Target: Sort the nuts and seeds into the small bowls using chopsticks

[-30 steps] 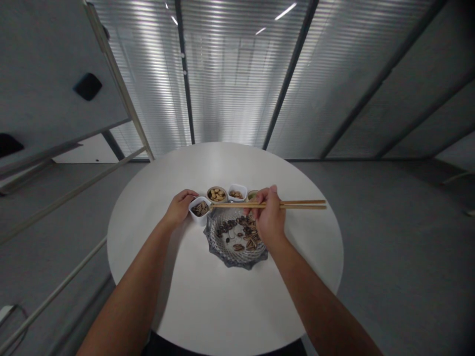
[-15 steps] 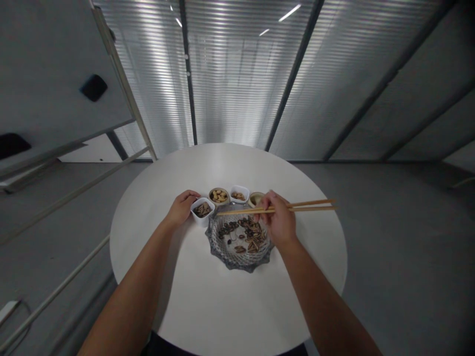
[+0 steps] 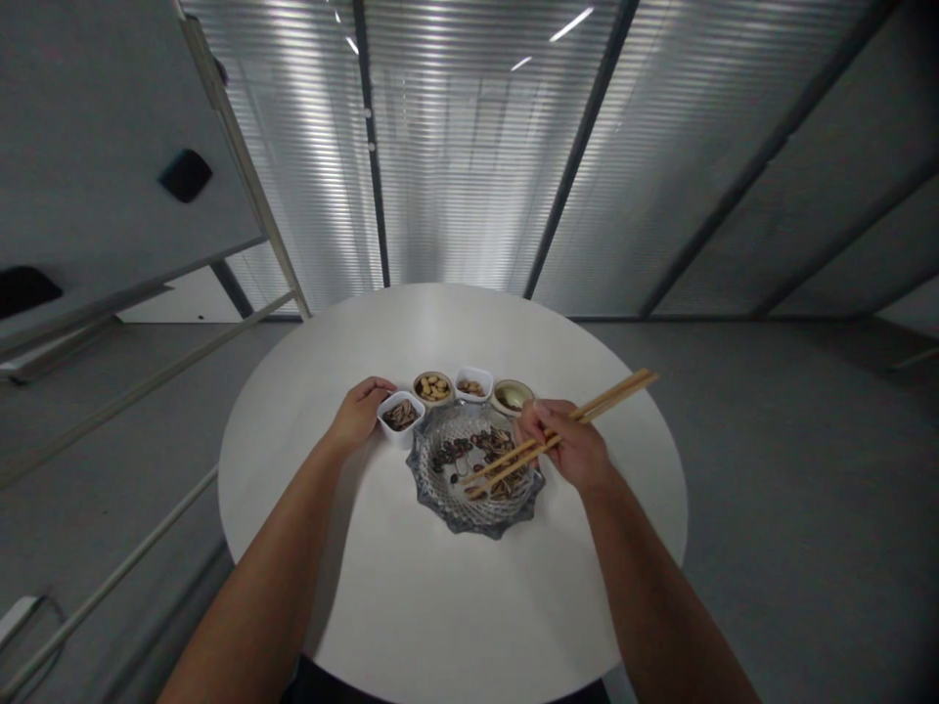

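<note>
My right hand point(image 3: 568, 440) holds a pair of wooden chopsticks point(image 3: 608, 394). Their tips are over the seeds inside a scalloped glass bowl point(image 3: 434, 501), pointing down and to the left. In that bowl lie striped sunflower seeds point(image 3: 505, 486) and small dark brown pieces point(image 3: 451, 450). At the left, my left hand point(image 3: 359, 411) is closed against the side of a small white bowl point(image 3: 397, 437), steadying it with the fingertips at its rim. Sunflower seeds point(image 3: 400, 416) fill part of this white bowl. Whether the chopsticks pinch a seed is too small to tell.
Behind the glass bowl stand a round bowl of peanuts point(image 3: 432, 387), a second white bowl point(image 3: 473, 374) with brown nuts, and a beige bowl point(image 3: 514, 393) with a little inside. All rest on a round white table point(image 3: 455, 606). A whiteboard frame point(image 3: 275, 235) stands at the left.
My right hand has moved slightly right and down. The chopstick tips have swung from near the white seed bowl down into the glass bowl. My left hand has stayed in place.
</note>
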The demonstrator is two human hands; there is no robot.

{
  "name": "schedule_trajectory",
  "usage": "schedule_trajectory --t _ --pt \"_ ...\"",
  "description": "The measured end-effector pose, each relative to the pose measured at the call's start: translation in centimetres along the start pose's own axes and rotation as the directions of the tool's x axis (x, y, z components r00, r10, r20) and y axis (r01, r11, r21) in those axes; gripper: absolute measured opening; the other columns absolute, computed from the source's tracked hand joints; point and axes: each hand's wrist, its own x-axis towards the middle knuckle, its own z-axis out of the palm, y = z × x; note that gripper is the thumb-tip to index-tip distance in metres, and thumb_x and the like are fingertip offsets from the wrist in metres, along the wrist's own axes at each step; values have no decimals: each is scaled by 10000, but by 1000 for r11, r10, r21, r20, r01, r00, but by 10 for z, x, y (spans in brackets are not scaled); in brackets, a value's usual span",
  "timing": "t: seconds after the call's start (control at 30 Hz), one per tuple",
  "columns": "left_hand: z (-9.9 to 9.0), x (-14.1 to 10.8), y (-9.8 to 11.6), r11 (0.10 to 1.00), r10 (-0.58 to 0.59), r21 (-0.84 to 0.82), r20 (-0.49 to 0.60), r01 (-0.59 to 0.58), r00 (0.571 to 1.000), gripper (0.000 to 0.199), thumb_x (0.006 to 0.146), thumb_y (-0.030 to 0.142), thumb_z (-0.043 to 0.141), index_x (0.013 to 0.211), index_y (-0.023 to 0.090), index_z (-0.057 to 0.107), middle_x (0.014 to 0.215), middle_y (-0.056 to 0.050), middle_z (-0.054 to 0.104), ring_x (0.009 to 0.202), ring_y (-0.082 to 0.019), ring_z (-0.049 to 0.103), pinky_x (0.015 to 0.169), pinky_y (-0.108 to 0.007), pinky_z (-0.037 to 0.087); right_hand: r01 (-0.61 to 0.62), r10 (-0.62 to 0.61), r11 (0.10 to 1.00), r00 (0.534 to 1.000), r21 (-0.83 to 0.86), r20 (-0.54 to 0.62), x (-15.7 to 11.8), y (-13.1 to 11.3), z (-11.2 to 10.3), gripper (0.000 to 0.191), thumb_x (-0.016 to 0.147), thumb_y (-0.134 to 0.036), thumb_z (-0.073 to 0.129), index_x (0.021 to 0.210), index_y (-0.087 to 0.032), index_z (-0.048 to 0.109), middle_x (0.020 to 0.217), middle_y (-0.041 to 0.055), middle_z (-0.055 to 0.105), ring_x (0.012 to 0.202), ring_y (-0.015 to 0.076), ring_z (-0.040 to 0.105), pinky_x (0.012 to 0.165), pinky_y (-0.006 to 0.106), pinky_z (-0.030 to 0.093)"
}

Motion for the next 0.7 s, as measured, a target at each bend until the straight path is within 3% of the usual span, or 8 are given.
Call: schedule_trajectory --t 0.17,0.57,0.7 --pt "-2 2 -2 1000 -11 1 -7 11 1000 212 693 340 608 794 156 639 711 -42 633 655 -170 562 618 -287 414 -58 59 997 998 -58 13 -1 -2 -4 454 761 -536 584 489 -189 476 442 -21 418 381 121 431 366 251 284" --pt "-2 3 -2 1000 -3 -2 -6 3 1000 182 707 308 586 790 151 630 730 -42 637 662 -164 562 617 -282 416 -75 75 979 997 -188 -9 2 -4 3 454 789 -528 565 514 -171 513 453 -22 473 340 91 444 329 209 197" --pt "-1 2 -1 1000 -11 -14 -2 11 1000 193 703 318 595 796 153 633 717 -39 635 653 -166 564 616 -285 415 -140 130 976 989 -164 -72 3 -4 8 477 809 -561 532 518 -183 513 400 -42 448 311 83 407 306 199 267"
